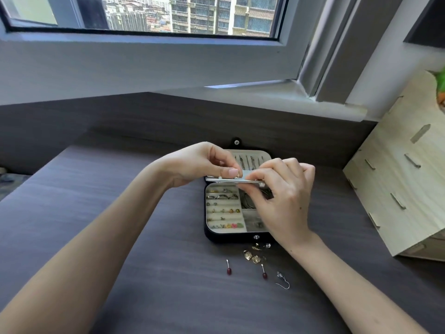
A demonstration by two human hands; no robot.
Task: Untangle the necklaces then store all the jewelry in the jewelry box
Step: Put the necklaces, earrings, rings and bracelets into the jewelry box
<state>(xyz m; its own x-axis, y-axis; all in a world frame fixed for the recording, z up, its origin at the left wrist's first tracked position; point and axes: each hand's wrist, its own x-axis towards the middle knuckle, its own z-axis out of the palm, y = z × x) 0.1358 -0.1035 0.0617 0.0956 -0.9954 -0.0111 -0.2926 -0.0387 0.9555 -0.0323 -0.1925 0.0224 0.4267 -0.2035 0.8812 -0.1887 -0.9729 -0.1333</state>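
Black cream-lined jewelry box (231, 238) lies open by the tabletop's far edge, our right hand (281, 194) gripping its white crosswise flap (228, 180), our left hand (202, 162) pinching a gold earring (238, 176) at its left end.

Both bare forearms reach forward from the lower corners, wrists raised, and the hands meet nearly fingertip to fingertip. The left hand (204, 162) curls its fingers, with thumb and forefinger pinching a tiny gold piece (238, 175). The right hand (283, 198), just beside it, curls knuckles-up, its fingertips gripping a thin pale panel (224, 180).
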